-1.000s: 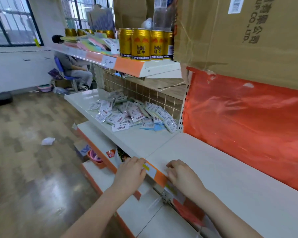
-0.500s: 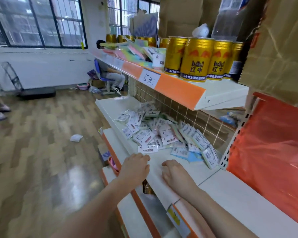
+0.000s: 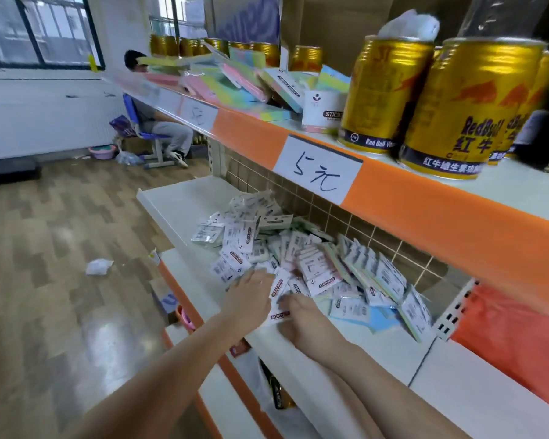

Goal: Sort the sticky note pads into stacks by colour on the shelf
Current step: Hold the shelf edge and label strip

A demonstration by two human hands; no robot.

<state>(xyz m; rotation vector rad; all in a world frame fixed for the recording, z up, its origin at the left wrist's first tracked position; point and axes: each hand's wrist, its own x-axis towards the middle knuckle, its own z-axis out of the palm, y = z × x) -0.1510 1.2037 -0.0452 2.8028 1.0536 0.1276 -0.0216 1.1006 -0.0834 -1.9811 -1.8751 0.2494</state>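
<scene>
Sticky note pads (image 3: 301, 264) lie in a loose unsorted heap on the middle shelf (image 3: 184, 204), most label-side up, so colours barely show. Fingers of left hand (image 3: 251, 299) reach flat into the near edge of the heap, resting on packs, not curled round any as far as can be seen; right hand (image 3: 305, 318) sits just beside it w/ a white-labelled pack between the two, its fingertips on or under that pack — grip can't be told. Step in hand looks like the very start: picking a first pad, no colour stacks formed yet. Next move prob. needs one pack lifted and turned to read its colour, then set on the bare shelf area left of the heap. Above, an orange-edged upper shelf (image 3: 425, 210) w/ a handwritten price tag (image 3: 317, 169) carries gold Red Bull cans (image 3: 463, 106) and more pastel pads (image 3: 235, 80), also jumbled. Beyond: wood-pattern floor (image 3: 45, 248), windows, a seated person (image 3: 159, 122) on a blue chair.
</scene>
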